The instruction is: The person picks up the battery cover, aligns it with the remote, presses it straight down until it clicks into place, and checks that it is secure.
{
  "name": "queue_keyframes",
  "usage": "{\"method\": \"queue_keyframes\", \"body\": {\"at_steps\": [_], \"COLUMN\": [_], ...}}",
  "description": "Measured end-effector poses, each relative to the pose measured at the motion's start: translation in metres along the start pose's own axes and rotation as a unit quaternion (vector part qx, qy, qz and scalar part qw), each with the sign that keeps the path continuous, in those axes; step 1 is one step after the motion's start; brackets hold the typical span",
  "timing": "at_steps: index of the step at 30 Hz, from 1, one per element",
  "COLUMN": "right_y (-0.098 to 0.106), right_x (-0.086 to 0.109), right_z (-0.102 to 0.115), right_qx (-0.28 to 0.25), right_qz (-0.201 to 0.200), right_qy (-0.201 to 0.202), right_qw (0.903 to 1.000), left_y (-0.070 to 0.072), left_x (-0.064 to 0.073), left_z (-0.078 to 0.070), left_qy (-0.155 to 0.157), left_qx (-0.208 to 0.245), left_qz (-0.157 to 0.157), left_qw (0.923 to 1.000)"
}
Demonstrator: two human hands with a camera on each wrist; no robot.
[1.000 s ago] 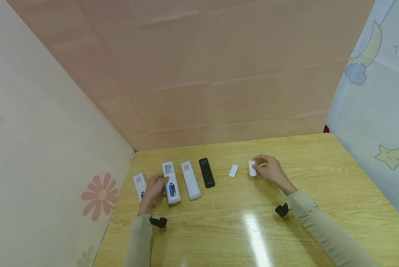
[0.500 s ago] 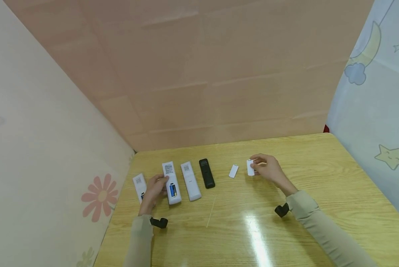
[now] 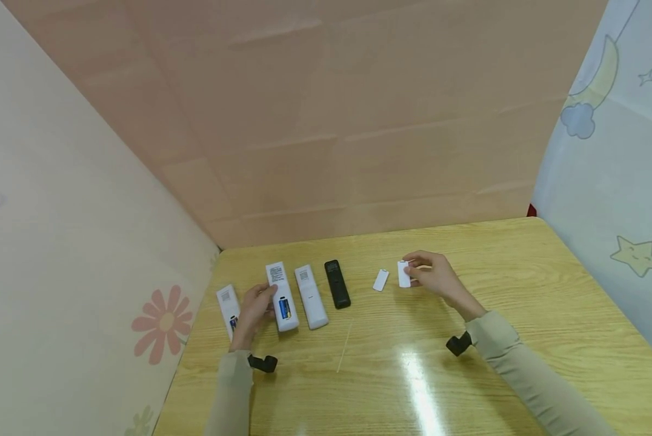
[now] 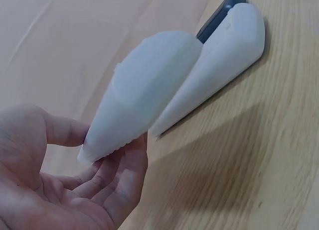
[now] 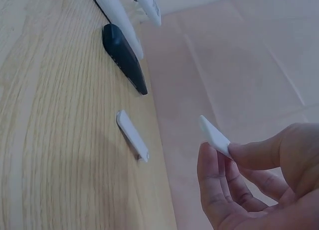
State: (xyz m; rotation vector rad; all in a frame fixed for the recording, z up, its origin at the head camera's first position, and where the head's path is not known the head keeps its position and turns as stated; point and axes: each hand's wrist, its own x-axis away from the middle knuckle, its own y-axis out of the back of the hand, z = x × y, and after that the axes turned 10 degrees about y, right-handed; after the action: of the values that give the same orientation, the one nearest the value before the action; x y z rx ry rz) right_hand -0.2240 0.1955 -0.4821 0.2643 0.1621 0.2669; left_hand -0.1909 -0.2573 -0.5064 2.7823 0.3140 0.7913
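Observation:
My left hand (image 3: 255,307) grips a white remote control (image 3: 280,287) by its side, thumb on one face and fingers beneath. Its battery bay is uncovered and shows blue batteries (image 3: 285,309). In the left wrist view the held remote (image 4: 149,80) is raised off the table, its shadow below. My right hand (image 3: 437,278) pinches a small white battery cover (image 3: 403,274) between thumb and fingers. That cover (image 5: 214,135) is held above the table in the right wrist view. A second white battery cover (image 3: 380,280) lies just left of the right hand.
Left of the left hand lies another white remote (image 3: 228,306) with its battery bay uncovered, partly hidden. A third white remote (image 3: 311,297) and a black remote (image 3: 337,284) lie to the right on the wooden table (image 3: 380,345). A pink cloth backdrop (image 3: 359,121) stands behind.
My right hand has moved slightly left with the battery cover. The remote in my left hand has shifted and tilted a little; the things lying on the table stay put.

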Motion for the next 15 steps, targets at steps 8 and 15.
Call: {"method": "queue_keyframes", "body": {"at_steps": [8, 15], "right_y": [-0.004, -0.009], "right_x": [0.001, 0.003], "right_z": [0.007, 0.013], "right_qx": [-0.013, -0.020], "right_qz": [0.012, 0.015], "right_qy": [0.014, 0.018], "right_qw": [0.9998, 0.9995], "left_y": [-0.004, -0.010], "left_x": [0.005, 0.007], "left_z": [-0.004, -0.007], "left_qy": [-0.019, -0.029], "left_qx": [0.003, 0.005], "left_qz": [0.005, 0.008], "left_qw": [0.9998, 0.9995]}}
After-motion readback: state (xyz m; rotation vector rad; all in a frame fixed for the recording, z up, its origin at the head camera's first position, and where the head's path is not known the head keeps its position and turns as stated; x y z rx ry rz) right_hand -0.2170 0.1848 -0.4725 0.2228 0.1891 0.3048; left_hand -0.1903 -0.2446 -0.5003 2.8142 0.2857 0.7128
